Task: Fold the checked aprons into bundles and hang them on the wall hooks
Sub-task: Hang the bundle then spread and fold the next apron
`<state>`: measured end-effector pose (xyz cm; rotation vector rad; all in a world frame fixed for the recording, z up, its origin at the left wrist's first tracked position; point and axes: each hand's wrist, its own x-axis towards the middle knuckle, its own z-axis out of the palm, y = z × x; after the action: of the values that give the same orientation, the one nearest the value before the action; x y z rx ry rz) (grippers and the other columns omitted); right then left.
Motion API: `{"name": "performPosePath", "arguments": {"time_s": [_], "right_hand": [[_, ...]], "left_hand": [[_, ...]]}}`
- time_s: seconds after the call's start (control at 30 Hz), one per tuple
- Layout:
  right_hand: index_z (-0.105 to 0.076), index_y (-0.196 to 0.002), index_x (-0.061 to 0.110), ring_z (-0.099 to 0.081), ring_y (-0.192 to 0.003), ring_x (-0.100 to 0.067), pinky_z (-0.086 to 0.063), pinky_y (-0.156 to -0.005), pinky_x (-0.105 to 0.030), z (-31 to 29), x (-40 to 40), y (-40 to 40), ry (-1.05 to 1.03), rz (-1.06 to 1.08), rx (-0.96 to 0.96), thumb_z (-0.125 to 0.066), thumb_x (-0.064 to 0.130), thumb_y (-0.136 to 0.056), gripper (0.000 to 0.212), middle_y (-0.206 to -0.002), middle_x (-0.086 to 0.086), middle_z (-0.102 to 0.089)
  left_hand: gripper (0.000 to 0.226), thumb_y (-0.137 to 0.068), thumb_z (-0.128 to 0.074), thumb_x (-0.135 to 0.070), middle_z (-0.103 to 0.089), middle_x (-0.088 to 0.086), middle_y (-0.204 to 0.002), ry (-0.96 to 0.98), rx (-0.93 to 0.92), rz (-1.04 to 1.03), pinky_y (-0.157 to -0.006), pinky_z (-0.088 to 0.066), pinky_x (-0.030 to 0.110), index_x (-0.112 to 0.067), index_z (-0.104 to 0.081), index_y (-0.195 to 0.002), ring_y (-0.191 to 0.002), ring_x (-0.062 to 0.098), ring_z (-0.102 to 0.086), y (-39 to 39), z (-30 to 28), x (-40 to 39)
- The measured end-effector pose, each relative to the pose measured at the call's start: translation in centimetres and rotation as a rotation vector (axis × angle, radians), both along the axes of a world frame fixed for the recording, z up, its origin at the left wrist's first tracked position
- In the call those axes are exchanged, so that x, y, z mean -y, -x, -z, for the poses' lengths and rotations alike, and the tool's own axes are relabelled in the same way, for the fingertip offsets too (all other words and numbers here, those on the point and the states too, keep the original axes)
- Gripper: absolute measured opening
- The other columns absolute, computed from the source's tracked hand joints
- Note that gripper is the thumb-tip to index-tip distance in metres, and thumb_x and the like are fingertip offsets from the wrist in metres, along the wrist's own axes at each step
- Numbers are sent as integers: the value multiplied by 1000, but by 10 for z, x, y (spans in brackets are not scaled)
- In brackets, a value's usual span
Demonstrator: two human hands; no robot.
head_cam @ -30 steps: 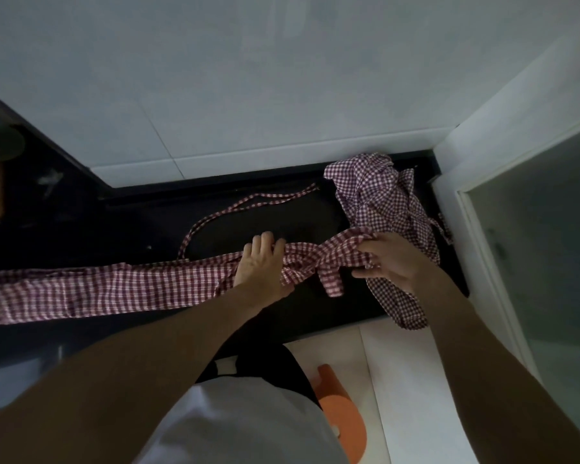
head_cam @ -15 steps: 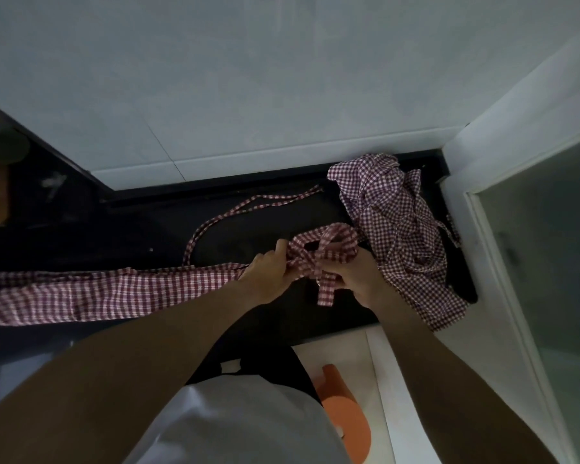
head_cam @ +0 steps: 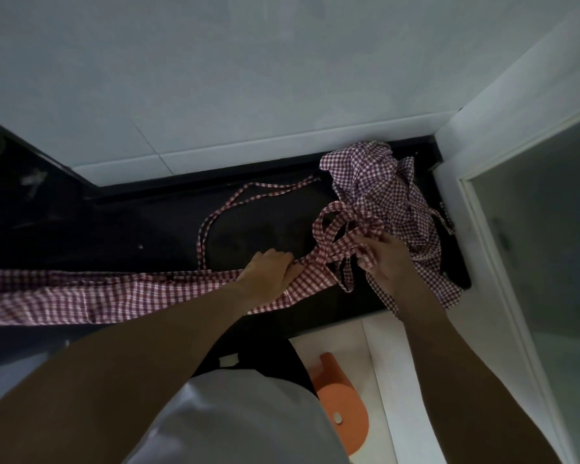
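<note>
A: Nearest, what are the hands doing?

B: The left hand [head_cam: 271, 272] clamps the gathered end of the long folded apron [head_cam: 121, 293] on the dark desk [head_cam: 255, 226]; the right hand [head_cam: 380, 254] pinches its looped ties [head_cam: 340, 226].

A: Risk?

B: Those ties seem to touch the crumpled apron pile [head_cam: 392, 199] behind; in this dim light I can't be sure. Pulling could snag it, or loosen the fold.
</note>
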<state>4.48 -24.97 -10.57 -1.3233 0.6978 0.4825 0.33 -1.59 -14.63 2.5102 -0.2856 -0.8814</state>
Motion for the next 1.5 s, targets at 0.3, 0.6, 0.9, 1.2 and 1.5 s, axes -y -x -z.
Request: {"name": "performPosePath", "arguments": {"time_s": [0.3, 0.6, 0.9, 1.2, 1.5], "right_hand": [[-57, -111, 6, -68, -100, -24, -58, -89, -33, -12, 1, -8, -470, 179, 139, -48, -10, -92, 27, -105, -12, -68], [-56, -131, 14, -62, -105, -25, -47, -81, -36, 12, -51, 30, 296, -403, -274, -69, 61, -82, 69, -123, -5, -63], [-68, -107, 3, -70, -92, -23, -55, -80, -37, 30, -78, 17, -206, -16, -208, -62, 16, -96, 18, -92, -8, -74], [-65, -115, 0, -71, -87, -23, -57, -77, -39, 46, -70, 8, -102, 125, -55, -65, 6, -90, 26, -95, -9, -72], [-62, -126, 15, -70, -95, -28, -59, -85, -46, 69, -81, 9, 170, 214, -18, -62, 18, -92, 34, -106, -8, -71]], "left_hand": [[58, -96, -55, -46, -52, 9, -135, 61, -68, 59, -104, -43, 41, -13, -37, -140, -124, 28, -52, 1, -7, 20], [36, -104, -47, -15, -60, 8, -132, 336, -147, -106, -95, -39, 17, -10, -46, -139, -120, 23, -58, -2, -13, 6], [50, -92, -66, -43, -62, -5, -125, 316, -376, -67, -98, -46, 26, -25, -52, -137, -115, 14, -58, -11, -38, -14], [94, -70, -76, -62, -35, -1, -143, -92, 142, 144, -115, -25, 40, -24, -34, -144, -132, 21, -31, 9, -24, -67], [105, -65, -75, -70, -33, 5, -142, -405, 129, 220, -111, -31, 41, -20, -28, -144, -130, 24, -35, 35, -28, -144]]}}
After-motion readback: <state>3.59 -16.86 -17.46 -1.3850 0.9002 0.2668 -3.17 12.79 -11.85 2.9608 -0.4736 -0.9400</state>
